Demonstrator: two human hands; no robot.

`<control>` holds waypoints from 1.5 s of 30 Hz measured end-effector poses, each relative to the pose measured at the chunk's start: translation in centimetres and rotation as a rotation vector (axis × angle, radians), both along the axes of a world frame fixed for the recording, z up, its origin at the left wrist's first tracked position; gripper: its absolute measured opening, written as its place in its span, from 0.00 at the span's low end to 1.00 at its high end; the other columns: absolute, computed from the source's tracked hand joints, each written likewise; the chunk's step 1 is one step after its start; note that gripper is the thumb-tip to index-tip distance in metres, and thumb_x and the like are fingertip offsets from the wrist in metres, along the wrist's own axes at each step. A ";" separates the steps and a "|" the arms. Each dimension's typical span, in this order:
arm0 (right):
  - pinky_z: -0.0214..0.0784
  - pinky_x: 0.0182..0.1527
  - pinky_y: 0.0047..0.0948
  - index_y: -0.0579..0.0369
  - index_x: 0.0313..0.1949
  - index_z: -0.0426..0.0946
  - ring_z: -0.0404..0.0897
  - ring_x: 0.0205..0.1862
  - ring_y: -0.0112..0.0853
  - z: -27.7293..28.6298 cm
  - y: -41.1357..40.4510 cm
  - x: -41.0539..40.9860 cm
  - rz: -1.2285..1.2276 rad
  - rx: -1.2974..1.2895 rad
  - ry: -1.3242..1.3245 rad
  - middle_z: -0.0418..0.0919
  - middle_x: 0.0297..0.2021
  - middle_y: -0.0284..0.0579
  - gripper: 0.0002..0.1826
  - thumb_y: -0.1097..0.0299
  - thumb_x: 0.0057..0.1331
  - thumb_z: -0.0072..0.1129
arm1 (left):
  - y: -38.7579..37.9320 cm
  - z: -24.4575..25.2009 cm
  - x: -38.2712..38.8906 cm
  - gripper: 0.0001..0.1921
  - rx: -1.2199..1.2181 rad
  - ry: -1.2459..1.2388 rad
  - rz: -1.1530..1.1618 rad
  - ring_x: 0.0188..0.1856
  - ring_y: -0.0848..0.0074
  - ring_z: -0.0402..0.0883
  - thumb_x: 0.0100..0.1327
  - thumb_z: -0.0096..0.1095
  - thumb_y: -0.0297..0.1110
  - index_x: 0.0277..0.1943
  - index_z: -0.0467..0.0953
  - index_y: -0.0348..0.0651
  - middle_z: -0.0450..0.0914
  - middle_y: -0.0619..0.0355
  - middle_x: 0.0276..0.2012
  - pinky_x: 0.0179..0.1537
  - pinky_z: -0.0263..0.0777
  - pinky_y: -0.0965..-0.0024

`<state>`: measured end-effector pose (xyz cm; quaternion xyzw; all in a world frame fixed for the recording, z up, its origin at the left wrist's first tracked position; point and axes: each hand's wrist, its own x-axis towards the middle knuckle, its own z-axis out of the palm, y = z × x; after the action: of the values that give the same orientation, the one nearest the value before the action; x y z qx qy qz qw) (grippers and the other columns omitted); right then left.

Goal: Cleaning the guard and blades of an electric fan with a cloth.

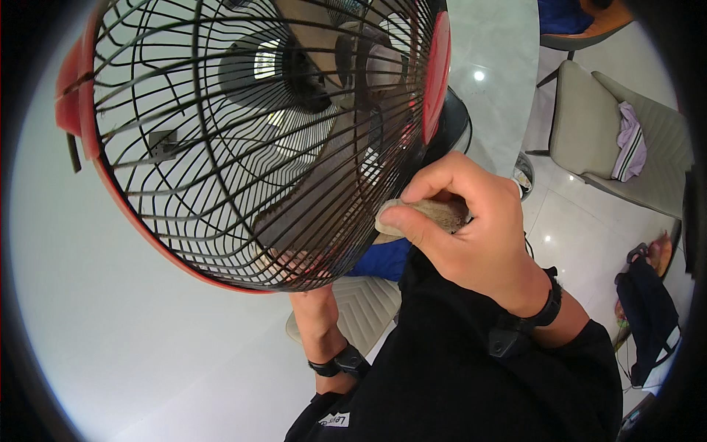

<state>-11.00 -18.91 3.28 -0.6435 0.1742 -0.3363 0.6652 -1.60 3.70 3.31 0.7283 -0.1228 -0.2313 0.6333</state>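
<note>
An electric fan with a black wire grille (204, 138), a red rim and a red front badge fills the upper left and middle. Its blades (309, 204), seen through the wires, look brown with dust. My right hand (469, 221) pinches a beige cloth (436, 214) between thumb and fingers, against the lower front edge of the grille. Behind the lower grille is my left hand (293, 265), seen partly through the wires; whether its fingers grip the grille cannot be told.
The fan is beside a grey marble-look table (497, 110). A padded chair (353, 309) stands below it, and another chair (585, 121) with a lilac garment (629, 143) is at right. A small bin (523, 174) stands near the table. A wall socket (163, 145) shows behind the fan.
</note>
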 end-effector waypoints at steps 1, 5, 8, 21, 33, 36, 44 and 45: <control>0.69 0.27 0.21 0.61 0.33 0.79 0.79 0.25 0.21 -0.1 -0.3 0.1 -0.014 -0.092 -0.018 0.84 0.27 0.40 0.09 0.74 0.57 0.73 | 0.1 -0.2 0.1 0.35 -0.017 -0.014 0.011 0.66 0.62 0.69 0.64 0.67 0.37 0.70 0.60 0.38 0.68 0.51 0.65 0.68 0.62 0.53; 0.70 0.28 0.22 0.60 0.33 0.80 0.80 0.25 0.22 -0.6 -0.8 0.1 0.022 -0.081 -0.031 0.84 0.28 0.42 0.07 0.76 0.58 0.72 | -0.4 0.2 0.1 0.34 0.026 -0.008 0.051 0.67 0.63 0.67 0.66 0.65 0.41 0.70 0.60 0.39 0.68 0.52 0.66 0.68 0.61 0.54; 0.70 0.29 0.22 0.60 0.32 0.81 0.80 0.26 0.24 -0.6 -1.1 0.1 0.051 -0.102 -0.028 0.83 0.28 0.42 0.06 0.78 0.57 0.71 | -0.2 0.0 0.0 0.33 0.013 -0.034 0.046 0.67 0.64 0.67 0.67 0.62 0.44 0.69 0.61 0.39 0.68 0.52 0.66 0.68 0.60 0.54; 0.70 0.29 0.21 0.59 0.31 0.80 0.80 0.28 0.26 -0.7 -1.5 0.3 0.000 -0.163 -0.011 0.81 0.29 0.41 0.08 0.78 0.54 0.72 | 0.9 -0.9 0.2 0.27 -0.146 0.002 0.091 0.65 0.66 0.70 0.68 0.59 0.26 0.68 0.64 0.38 0.71 0.53 0.64 0.67 0.62 0.57; 0.69 0.28 0.24 0.57 0.30 0.79 0.78 0.26 0.28 -0.9 -1.4 0.4 -0.078 -0.261 -0.056 0.79 0.26 0.39 0.09 0.78 0.51 0.71 | 0.9 0.8 0.6 0.39 0.370 -0.182 -0.061 0.66 0.65 0.69 0.67 0.64 0.47 0.72 0.55 0.37 0.68 0.52 0.65 0.67 0.61 0.57; 0.67 0.26 0.23 0.57 0.29 0.78 0.77 0.24 0.27 -1.2 -1.5 0.7 -0.095 -0.249 -0.089 0.78 0.26 0.39 0.10 0.79 0.49 0.71 | 0.9 2.2 0.5 0.51 0.319 -0.043 -0.101 0.61 0.67 0.73 0.55 0.77 0.53 0.71 0.55 0.33 0.72 0.50 0.61 0.63 0.64 0.60; 0.65 0.23 0.23 0.54 0.27 0.77 0.74 0.21 0.25 -1.3 -1.9 1.2 -0.199 -0.238 -0.031 0.76 0.23 0.36 0.11 0.78 0.46 0.72 | 2.7 1.6 1.9 0.44 0.389 -0.144 -0.176 0.62 0.66 0.72 0.59 0.75 0.48 0.69 0.57 0.34 0.72 0.50 0.61 0.63 0.66 0.62; 0.65 0.23 0.23 0.54 0.26 0.76 0.74 0.20 0.25 -1.3 -1.8 1.4 -0.201 -0.232 -0.020 0.75 0.23 0.36 0.12 0.78 0.45 0.72 | 3.2 1.4 2.1 0.41 0.436 -0.218 -0.193 0.62 0.66 0.72 0.61 0.73 0.46 0.69 0.58 0.34 0.72 0.51 0.62 0.63 0.66 0.62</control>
<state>-9.63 -20.72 1.96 -0.6922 0.1909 -0.4252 0.5510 0.46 6.93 4.71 0.8531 -0.2065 -0.2317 0.4194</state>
